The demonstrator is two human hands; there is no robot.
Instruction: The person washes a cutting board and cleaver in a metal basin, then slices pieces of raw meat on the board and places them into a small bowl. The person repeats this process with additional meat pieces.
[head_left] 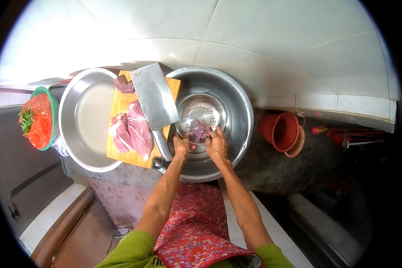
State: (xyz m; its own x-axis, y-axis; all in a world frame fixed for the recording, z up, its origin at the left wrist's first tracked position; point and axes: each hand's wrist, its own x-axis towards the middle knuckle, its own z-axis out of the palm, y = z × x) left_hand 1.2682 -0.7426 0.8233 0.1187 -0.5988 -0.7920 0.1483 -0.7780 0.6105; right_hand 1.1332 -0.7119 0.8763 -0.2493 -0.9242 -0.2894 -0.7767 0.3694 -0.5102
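White tiled walls back a grey counter where left hand (181, 145) and right hand (216, 144) grip dark meat (199, 131).

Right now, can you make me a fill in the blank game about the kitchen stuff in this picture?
1. Both hands, the left hand and the right hand, hold a piece of raw ____ over the small bowl.
2. The cleaver lies on a ____ cutting board.
3. The small bowl sits inside a big ____ basin.
4. The bucket on the right is coloured ____.

Missing words: meat, wooden, metal, red
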